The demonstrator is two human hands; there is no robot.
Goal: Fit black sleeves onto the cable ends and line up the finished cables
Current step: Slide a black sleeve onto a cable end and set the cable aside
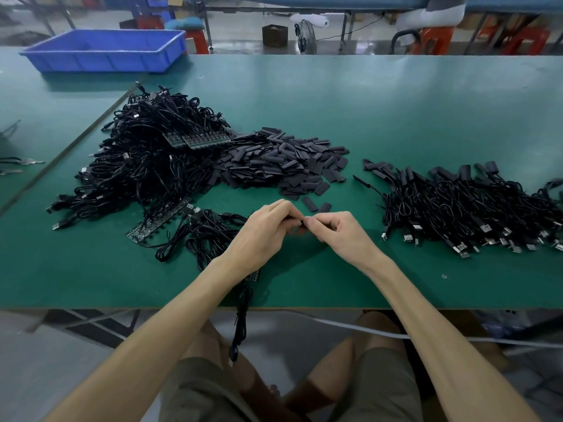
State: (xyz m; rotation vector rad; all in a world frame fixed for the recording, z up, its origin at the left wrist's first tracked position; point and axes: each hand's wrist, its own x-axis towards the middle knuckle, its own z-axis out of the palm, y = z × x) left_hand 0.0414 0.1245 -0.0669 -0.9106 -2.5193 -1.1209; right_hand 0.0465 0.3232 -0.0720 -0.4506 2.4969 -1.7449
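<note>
1. The left hand (265, 231) and right hand (336, 231) met fingertip to fingertip over the green table (396, 117), curled fingers pinching a mostly hidden black sleeve (300, 224).
2. A cable (242, 312) hung from under the left wrist over the table edge.
3. The sleeve heap (283, 166) lay just beyond the hands, and the finished cables (472, 208) lay to the right.

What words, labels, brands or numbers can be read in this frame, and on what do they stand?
No text is readable anywhere.
Circuit boards in the cable pile: any print is too small to read.
Blue bin: no label visible.
Dark box in the background: too blurred to tell.
</note>
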